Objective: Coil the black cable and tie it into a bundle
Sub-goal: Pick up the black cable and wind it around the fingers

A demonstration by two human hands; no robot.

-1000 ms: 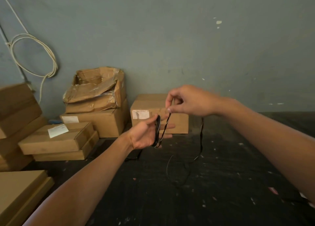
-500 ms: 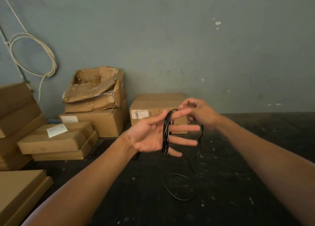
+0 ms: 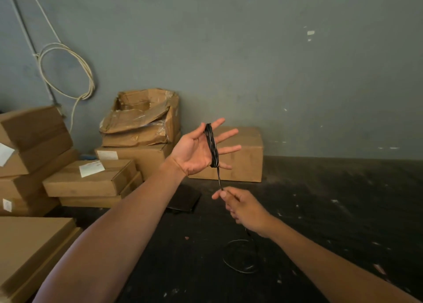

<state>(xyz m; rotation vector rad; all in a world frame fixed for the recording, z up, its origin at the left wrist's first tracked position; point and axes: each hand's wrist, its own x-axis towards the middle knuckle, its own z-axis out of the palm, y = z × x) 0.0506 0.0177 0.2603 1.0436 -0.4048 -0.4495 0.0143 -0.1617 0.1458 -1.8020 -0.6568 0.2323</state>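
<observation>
Black cable [image 3: 212,146]: several turns wound round the four spread fingers of the left hand [image 3: 196,151], sitting across the fingers just past the palm. From the bottom of that coil a single strand drops straight down to the right hand [image 3: 245,211]. Beyond the right hand the cable runs on down to the floor [image 3: 320,222], where the slack lies in one loose loop below and a little right of that hand.

Left hand: raised, palm up and facing the camera, fingers straight and fanned toward the right, thumb up. It grips nothing; the turns simply ring the fingers.

Right hand: lower, below the left, back of hand toward the camera. Thumb and forefinger pinch the strand, the rest of the fingers curled under. Strand between the two hands looks taut.

Floor: dark, scuffed, flecked with pale bits. A flat dark object [image 3: 183,201] lies on it below the left wrist; cannot tell what it is.

Behind the left hand, a closed cardboard box [image 3: 247,160] against the grey wall [image 3: 251,62]. To its left, a crumpled open box [image 3: 142,117] sits on top of another. Flat cartons [image 3: 91,179] with white labels stacked further left, more at the left edge.

White cord [image 3: 68,71] hangs in a loop on the wall, upper left.
</observation>
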